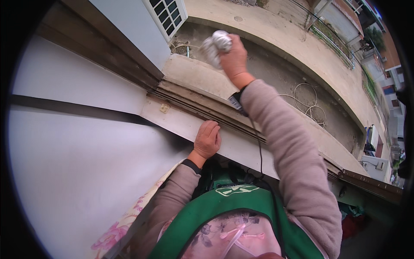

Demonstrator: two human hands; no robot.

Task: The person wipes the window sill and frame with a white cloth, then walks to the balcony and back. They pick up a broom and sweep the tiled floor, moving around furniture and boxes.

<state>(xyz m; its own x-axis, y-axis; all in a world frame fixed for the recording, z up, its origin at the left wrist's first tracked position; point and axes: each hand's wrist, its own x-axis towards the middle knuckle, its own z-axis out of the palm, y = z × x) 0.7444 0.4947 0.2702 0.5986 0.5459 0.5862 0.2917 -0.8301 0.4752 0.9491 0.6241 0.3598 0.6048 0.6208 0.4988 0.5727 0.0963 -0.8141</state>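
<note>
My right hand (235, 61) reaches out past the window sill and is closed on a crumpled whitish cloth (221, 41), which is partly blurred. A dark band with a small device (237, 101) sits at that wrist, and a black cable runs down from it. Fingers curled, my left hand (207, 138) rests on the white inner sill (181, 125), close to the brown metal window track (207, 111). Whether anything is under its fingers is hidden.
A brown window frame (106, 39) rises at the left beside a white wall (77, 71). A small yellowish square piece (164, 108) lies on the sill. Outside are a concrete ledge (190, 73), a looped pale hose (305, 102) and a white lattice panel (168, 16). Floral fabric (111, 234) hangs at lower left.
</note>
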